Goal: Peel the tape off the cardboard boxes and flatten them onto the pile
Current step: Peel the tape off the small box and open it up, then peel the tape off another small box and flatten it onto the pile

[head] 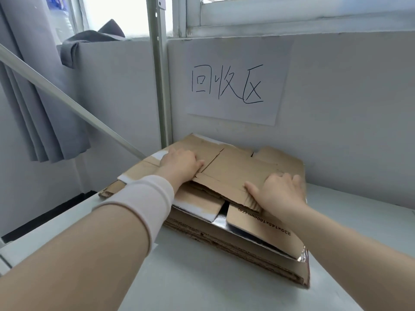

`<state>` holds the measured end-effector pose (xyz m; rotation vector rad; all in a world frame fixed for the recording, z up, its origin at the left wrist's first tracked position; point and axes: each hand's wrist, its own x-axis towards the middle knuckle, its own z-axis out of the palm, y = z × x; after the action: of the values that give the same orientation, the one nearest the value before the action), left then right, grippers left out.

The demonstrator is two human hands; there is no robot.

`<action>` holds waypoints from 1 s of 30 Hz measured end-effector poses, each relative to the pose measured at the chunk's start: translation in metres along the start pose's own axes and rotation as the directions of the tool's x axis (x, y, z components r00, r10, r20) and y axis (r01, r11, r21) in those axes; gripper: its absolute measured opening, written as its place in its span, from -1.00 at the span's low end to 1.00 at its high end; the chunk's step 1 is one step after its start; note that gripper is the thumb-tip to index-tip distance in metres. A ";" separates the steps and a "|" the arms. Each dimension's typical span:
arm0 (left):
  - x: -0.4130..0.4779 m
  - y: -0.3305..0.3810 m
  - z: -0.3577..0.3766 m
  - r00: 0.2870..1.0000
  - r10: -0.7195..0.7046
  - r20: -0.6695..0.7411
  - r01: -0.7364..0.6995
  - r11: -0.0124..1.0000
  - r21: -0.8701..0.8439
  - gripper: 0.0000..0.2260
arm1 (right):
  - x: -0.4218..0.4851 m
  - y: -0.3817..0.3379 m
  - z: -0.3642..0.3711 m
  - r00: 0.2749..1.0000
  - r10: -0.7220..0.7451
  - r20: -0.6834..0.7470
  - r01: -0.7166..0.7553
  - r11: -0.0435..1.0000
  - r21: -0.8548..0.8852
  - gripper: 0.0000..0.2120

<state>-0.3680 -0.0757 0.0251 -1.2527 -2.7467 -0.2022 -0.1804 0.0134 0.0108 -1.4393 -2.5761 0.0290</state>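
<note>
A flattened brown cardboard box [235,167] lies on top of a pile of flattened boxes [247,241] against the wall. My left hand [179,163] presses down on the top box's left part, fingers spread flat. At the near right edge of that box my right hand [279,193] presses too, thumb stretched left. A lower sheet [267,230] with printed size text and a silver underside sticks out toward me. No tape shows in either hand.
The pile sits on a pale table [202,281] in a corner. A paper sign with handwritten characters [235,84] hangs on the wall behind. A grey curtain [33,104], a slanted metal bar [74,106] and an upright post [158,75] stand at left.
</note>
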 end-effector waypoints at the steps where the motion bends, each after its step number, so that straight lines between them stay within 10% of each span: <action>1: -0.003 0.001 -0.007 1.000 0.020 -0.014 -0.020 1.000 0.008 -0.63 | 0.000 0.000 -0.003 1.000 0.005 -0.001 -0.005 0.999 0.032 -0.33; 9: -0.043 0.033 -0.074 0.974 0.161 -0.161 -0.108 0.949 0.297 -0.60 | -0.024 0.015 -0.050 0.992 -0.047 -0.118 0.083 0.941 0.328 -0.49; 19: -0.165 0.191 -0.112 0.840 0.539 -0.064 -0.416 0.715 0.562 -0.73 | -0.132 0.183 -0.116 0.963 -0.168 -0.212 0.129 0.974 -0.186 -0.59; 30: -0.360 0.466 -0.087 0.458 0.888 -0.034 -0.805 0.432 0.406 -0.74 | -0.342 0.475 -0.175 0.972 0.170 -0.160 -0.217 0.913 -0.346 -0.56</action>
<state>0.2237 -0.0549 0.0871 -2.1270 -1.4978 0.2046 0.4244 -0.0380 0.0777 -1.7525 -2.4119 -0.5201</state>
